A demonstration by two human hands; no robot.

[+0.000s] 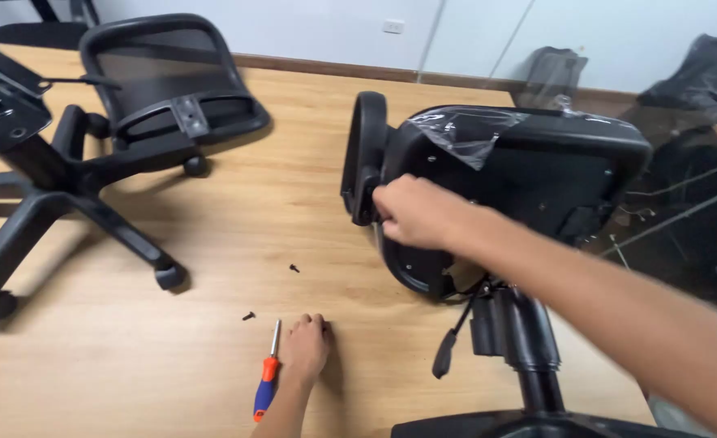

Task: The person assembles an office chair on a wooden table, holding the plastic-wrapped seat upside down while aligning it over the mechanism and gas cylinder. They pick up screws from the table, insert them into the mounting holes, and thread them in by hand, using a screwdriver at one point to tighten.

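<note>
Gripping armrest (364,158) of tipped chair seat (537,174): right hand (414,212) clamped | left hand (304,347) closed, empty, beside screwdriver (266,381) | risk: loose screws (294,268) could roll off floor area if seat slips.

Open floor lying between chair base (58,203) and upturned seat (521,178); two screws (294,268), screwdriver (267,381) dotting gap; seat, column (521,332) blocking right side.
</note>
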